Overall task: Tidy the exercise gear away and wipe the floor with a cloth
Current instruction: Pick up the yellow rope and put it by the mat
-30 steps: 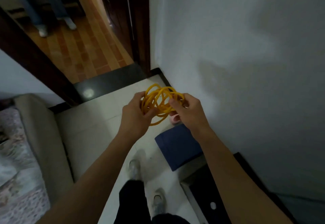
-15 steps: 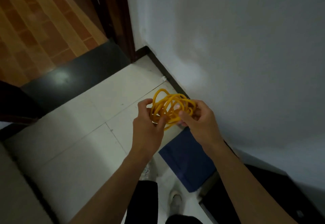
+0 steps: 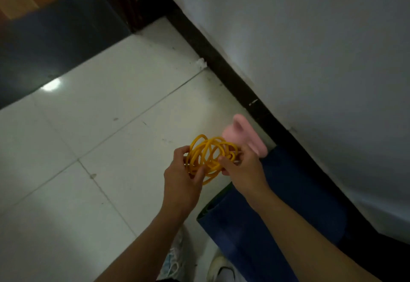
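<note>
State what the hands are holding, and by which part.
A bundle of coiled yellow cord. The left hand grips the bundle's left side and the right hand pinches its right side.

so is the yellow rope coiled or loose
Coiled. The rope sits in a bundle of overlapping loops, gripped by the left hand and right hand; no end trails down.

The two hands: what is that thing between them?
A tangled coil of yellow cord, gripped by the left hand and pinched by the right hand, in the head view.
</note>
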The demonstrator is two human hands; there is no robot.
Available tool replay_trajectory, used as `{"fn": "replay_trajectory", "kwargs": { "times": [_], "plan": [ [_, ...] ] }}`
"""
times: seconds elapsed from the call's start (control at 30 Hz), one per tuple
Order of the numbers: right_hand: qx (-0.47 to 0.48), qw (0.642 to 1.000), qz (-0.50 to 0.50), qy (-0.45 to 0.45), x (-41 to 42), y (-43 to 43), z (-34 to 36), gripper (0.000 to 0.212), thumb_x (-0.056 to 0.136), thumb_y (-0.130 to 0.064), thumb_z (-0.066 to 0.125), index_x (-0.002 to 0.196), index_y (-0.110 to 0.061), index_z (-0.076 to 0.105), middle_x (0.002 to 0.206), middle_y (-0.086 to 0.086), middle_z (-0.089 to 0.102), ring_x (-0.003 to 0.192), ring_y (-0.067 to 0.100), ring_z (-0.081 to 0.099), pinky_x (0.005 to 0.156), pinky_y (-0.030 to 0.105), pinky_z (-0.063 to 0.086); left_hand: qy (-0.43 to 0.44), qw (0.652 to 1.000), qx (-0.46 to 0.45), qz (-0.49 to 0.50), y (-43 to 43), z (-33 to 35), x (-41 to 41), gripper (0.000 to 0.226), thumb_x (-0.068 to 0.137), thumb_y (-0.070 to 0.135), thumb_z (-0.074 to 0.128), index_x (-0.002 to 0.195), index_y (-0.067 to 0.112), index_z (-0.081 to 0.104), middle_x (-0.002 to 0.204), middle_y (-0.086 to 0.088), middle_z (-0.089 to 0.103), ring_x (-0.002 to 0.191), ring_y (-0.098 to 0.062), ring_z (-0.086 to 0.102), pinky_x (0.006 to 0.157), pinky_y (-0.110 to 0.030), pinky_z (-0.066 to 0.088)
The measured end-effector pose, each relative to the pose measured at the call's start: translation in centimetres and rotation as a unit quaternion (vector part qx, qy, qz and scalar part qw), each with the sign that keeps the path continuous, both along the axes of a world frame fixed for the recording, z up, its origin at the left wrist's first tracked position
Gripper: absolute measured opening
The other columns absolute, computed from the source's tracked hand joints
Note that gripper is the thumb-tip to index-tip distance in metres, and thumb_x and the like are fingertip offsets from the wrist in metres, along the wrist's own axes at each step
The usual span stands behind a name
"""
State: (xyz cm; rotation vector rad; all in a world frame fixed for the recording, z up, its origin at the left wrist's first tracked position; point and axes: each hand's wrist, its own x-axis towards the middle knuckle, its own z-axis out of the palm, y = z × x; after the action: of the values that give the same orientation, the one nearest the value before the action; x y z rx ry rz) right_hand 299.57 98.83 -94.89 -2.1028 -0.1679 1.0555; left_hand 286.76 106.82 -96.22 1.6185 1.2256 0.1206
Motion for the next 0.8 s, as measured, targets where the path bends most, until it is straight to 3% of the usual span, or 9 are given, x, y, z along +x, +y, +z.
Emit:
{"fn": "replay_trajectory", "kwargs": {
  "times": [0.13,0.37,0.57,0.7,0.8],
  "plan": [
    [-0.037,0.999,0.003,0.013,-0.1,-0.9,-7.8,0.029,0.091,-0.017,0.07,0.118,-0.016,0.059,0.107,0.001,0.069,0.096,0.017,0.067,0.086,0.038,0.059,0.028,0.999,-0.004,-0.017,-1.0,-8.0,0.4,0.054,0.084,0.023,0.076,0.13,0.021,0.048,0.109,0.002,0.067,0.095,-0.015,0.066,0.083,-0.028,0.053],
    [-0.073,0.997,0.009,0.009,1.4,-0.7,-16.3,0.035,0.09,-0.022,0.071,0.122,-0.014,0.058,0.11,0.003,0.069,0.102,0.022,0.067,0.091,0.049,0.057,0.046,0.997,-0.001,-0.063,-0.4,-16.2,2.3,0.061,0.084,0.022,0.077,0.136,0.019,0.046,0.119,-0.005,0.067,0.106,-0.023,0.065,0.093,-0.041,0.054],
    [-0.07,0.995,-0.037,0.067,1.6,-0.9,-17.5,0.039,0.083,-0.019,0.074,0.119,-0.015,0.061,0.11,0.005,0.07,0.104,0.024,0.067,0.094,0.051,0.056,0.065,0.989,-0.061,-0.119,0.6,-17.4,2.9,0.055,0.086,0.031,0.073,0.136,0.021,0.052,0.117,-0.004,0.07,0.105,-0.024,0.067,0.092,-0.036,0.053],
    [-0.034,0.993,-0.053,0.1,1.8,-0.9,-15.9,0.066,0.071,-0.036,0.069,0.134,-0.027,0.056,0.122,-0.005,0.066,0.112,0.019,0.065,0.099,0.047,0.054,0.069,0.986,-0.113,-0.102,1.3,-15.7,2.9,0.062,0.093,0.043,0.063,0.146,0.019,0.042,0.126,0.0,0.062,0.117,-0.024,0.06,0.101,-0.038,0.049],
    [-0.022,0.993,-0.056,0.103,1.6,-0.7,-13.7,0.079,0.066,-0.046,0.067,0.142,-0.032,0.05,0.132,-0.007,0.062,0.118,0.015,0.061,0.101,0.045,0.053,0.084,0.984,-0.132,-0.083,1.7,-13.7,2.7,0.064,0.097,0.043,0.056,0.151,0.017,0.035,0.143,-0.01,0.055,0.127,-0.027,0.055,0.107,-0.043,0.045]
  ]
}}
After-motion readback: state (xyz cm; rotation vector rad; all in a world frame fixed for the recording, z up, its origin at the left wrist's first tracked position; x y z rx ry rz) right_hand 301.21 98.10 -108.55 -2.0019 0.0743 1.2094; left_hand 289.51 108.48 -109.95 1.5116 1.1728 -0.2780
